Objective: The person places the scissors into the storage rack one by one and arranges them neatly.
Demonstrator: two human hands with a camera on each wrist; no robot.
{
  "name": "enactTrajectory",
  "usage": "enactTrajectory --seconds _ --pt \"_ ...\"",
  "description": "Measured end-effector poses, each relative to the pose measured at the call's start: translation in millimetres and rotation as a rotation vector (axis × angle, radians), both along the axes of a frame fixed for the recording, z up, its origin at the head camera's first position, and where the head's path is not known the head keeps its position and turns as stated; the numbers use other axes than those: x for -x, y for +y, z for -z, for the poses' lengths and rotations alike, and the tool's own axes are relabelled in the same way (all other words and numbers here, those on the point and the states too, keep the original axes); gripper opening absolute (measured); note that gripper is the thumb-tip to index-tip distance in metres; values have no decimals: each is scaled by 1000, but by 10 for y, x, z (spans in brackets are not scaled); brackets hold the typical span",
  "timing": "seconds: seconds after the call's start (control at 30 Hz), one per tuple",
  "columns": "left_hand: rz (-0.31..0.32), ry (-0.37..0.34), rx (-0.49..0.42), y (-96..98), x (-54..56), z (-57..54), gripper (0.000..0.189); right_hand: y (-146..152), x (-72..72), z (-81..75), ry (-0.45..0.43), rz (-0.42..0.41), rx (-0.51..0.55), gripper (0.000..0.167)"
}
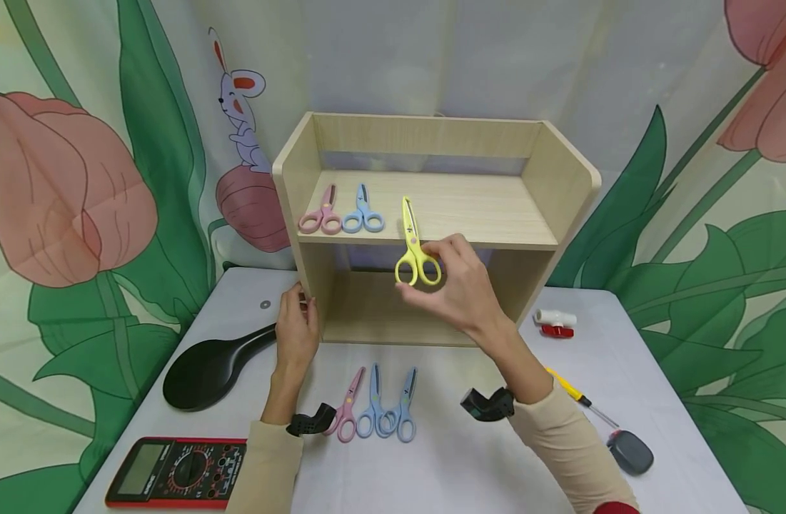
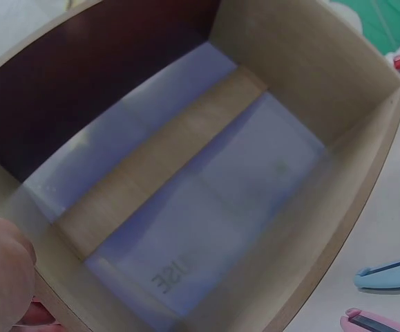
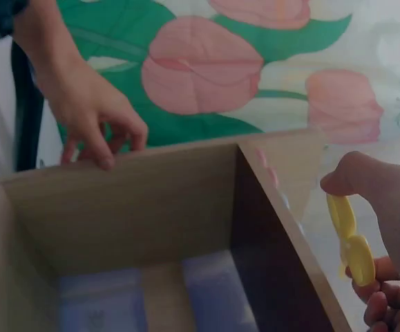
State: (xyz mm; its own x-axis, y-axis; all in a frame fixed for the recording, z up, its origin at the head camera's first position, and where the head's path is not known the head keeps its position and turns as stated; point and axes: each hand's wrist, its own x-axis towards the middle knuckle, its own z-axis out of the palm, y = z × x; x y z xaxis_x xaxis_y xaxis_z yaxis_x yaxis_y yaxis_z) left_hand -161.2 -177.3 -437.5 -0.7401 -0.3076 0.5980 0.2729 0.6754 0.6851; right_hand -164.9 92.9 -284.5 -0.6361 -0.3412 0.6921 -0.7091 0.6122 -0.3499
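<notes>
My right hand pinches a yellow pair of scissors by its handle loops, blades pointing up, in front of the upper board's edge. The right wrist view shows the thumb and fingers on the yellow handles. With relaxed, bent fingers, my left hand touches the left side panel of a pale wooden shelf near its front edge. On the upper board, pink scissors and blue scissors stand side by side at the left. Pink scissors and two blue scissors lie on the table before the shelf.
Left of the shelf lie a black ladle-like spoon, a small washer and a red-edged multimeter. At the right are a white pipe piece with a red handle, a yellow screwdriver and a dark grey rounded object.
</notes>
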Motion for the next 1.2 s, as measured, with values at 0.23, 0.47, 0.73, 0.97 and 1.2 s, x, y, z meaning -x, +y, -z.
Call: enactTrajectory --seconds 0.23,0.47,0.73,0.97,1.2 --pt "-8 -3 -5 -8 12 11 32 -181 399 -346 -197 97 -81 62" --pt "-3 1 -7 0 3 8 32 -269 708 -485 -374 105 -141 57" --pt "-2 -2 -5 -11 10 15 32 -256 767 -515 -441 98 -147 58" --pt "-4 26 5 -22 27 1 31 -251 742 -545 -471 85 -165 71" --pt "5 -8 -10 -10 19 -5 31 -201 574 -431 -285 81 -50 76"
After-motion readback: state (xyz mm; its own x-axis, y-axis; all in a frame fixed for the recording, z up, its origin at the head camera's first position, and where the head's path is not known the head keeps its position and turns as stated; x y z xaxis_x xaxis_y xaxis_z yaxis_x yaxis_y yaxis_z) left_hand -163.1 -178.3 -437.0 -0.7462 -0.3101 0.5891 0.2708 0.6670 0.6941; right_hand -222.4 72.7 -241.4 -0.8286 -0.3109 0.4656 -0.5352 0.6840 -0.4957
